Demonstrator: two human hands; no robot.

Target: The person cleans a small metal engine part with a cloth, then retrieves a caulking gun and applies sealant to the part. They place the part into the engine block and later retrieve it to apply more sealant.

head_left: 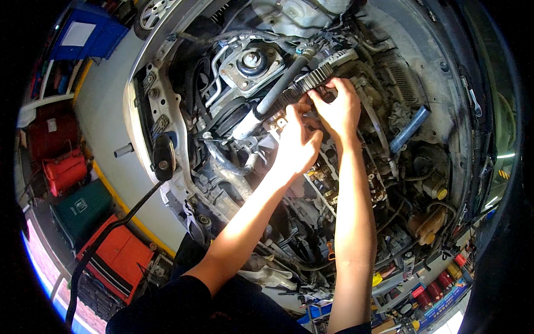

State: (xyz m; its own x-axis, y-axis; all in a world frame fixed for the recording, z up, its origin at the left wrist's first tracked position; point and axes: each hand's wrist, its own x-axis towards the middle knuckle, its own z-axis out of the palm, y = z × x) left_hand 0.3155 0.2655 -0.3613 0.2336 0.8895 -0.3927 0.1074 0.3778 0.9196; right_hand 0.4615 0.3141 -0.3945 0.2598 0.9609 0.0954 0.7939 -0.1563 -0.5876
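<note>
Touching gear (314, 79) with right hand (339, 111), left hand (300, 145) beside, grips unclear, engine bay (420, 72), floor (108, 108)

Head view, one, fisheye: from the person's head I look down, near, over both forearms (356, 222) into the engine bay (439, 100), its pale edge (133, 111) at left.

Car's eng. bay (411, 33) carried the eng. (324, 181); blue tube (410, 129) lay on R side, wrench (475, 103) nr R rim. Grey flr (105, 111) had yellow line (107, 181).
</note>
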